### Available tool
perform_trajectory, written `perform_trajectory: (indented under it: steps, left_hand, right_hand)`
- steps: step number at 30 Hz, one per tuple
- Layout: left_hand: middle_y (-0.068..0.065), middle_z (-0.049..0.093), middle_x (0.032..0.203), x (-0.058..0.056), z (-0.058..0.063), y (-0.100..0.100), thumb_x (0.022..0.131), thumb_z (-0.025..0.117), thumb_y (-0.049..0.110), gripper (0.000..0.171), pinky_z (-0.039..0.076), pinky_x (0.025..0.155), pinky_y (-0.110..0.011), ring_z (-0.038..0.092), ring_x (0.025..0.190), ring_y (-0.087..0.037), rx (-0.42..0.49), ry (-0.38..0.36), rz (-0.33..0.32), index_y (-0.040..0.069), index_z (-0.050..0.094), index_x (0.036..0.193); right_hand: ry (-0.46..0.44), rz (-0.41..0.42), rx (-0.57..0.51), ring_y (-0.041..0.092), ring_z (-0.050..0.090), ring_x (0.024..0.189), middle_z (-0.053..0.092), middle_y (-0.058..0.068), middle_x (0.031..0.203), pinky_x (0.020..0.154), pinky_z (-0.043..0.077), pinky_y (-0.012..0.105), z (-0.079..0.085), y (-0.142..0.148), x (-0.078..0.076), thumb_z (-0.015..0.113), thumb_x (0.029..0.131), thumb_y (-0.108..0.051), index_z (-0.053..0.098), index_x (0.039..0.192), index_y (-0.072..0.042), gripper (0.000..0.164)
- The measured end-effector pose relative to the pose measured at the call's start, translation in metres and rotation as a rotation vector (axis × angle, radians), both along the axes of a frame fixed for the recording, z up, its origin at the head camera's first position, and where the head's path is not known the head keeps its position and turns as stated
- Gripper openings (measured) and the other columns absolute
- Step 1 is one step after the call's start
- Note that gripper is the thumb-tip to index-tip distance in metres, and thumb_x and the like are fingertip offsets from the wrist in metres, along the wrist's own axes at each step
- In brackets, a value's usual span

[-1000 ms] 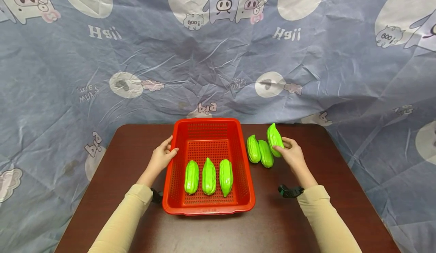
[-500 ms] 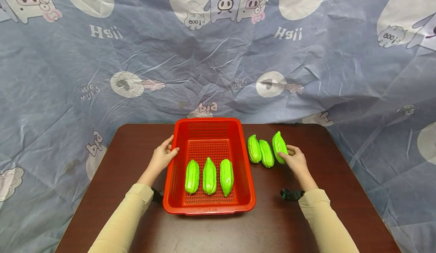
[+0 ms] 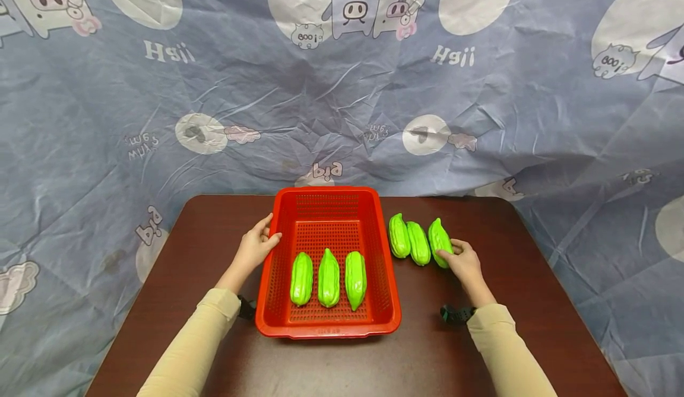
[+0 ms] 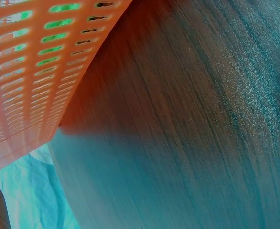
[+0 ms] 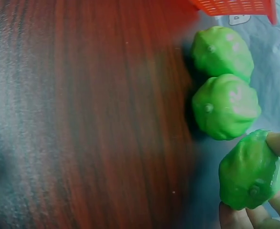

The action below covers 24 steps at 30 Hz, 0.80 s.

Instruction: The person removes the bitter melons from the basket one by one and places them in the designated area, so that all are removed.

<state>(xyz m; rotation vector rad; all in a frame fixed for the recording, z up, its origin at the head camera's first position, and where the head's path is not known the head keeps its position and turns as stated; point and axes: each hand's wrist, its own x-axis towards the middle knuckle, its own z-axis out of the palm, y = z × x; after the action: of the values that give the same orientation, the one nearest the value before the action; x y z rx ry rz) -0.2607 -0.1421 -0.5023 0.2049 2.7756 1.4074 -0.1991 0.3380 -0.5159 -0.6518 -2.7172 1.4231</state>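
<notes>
My right hand point(image 3: 466, 264) holds a bright green bitter melon point(image 3: 439, 237) between thumb and fingers, low over the right side of the table. In the right wrist view its blunt end faces the camera, thumb on top of the bitter melon point(image 5: 247, 174) and fingers beneath. Just left of it two more bitter melons point(image 3: 399, 237) lie side by side, touching. My left hand point(image 3: 253, 253) grips the left rim of a red plastic basket point(image 3: 328, 330), thumb over the edge. Inside the basket, three bitter melons point(image 3: 328, 278) lie in a row toward the near end.
All of this stands on a dark brown wooden table point(image 3: 342, 367). A blue-grey printed cloth point(image 3: 342, 88) hangs right behind the table's far edge. The basket's slotted wall point(image 4: 35, 86) fills the upper left of the left wrist view.
My right hand has brought its bitter melon down and slightly right, toward the table beside the two others. The left hand stays on the basket rim.
</notes>
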Motion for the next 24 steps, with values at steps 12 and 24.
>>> perform_trajectory:
  steps: [12,24]
  left_hand:
    - [-0.016,0.063,0.1,0.0,0.001,0.001,0.094,0.065,0.02,0.066,0.046,0.064,-0.028,0.056,0.072,-0.017,-0.002,0.0,0.01,0.003,0.036,0.152]
    - [-0.014,0.063,0.098,0.001,0.003,0.003,0.095,0.064,0.02,0.066,0.045,0.063,-0.027,0.054,0.071,-0.017,-0.015,-0.013,0.017,0.004,0.035,0.152]
  right_hand:
    - [-0.033,0.019,-0.021,0.045,0.045,0.128,0.044,0.035,0.142,0.102,0.042,0.051,-0.006,0.001,0.002,0.065,0.094,-0.026,0.032,0.148,0.009,0.073]
    - [-0.036,0.007,-0.019,0.045,0.046,0.127,0.045,0.035,0.14,0.102,0.041,0.053,-0.012,0.0,0.003,0.065,0.093,-0.025,0.031,0.149,0.009,0.073]
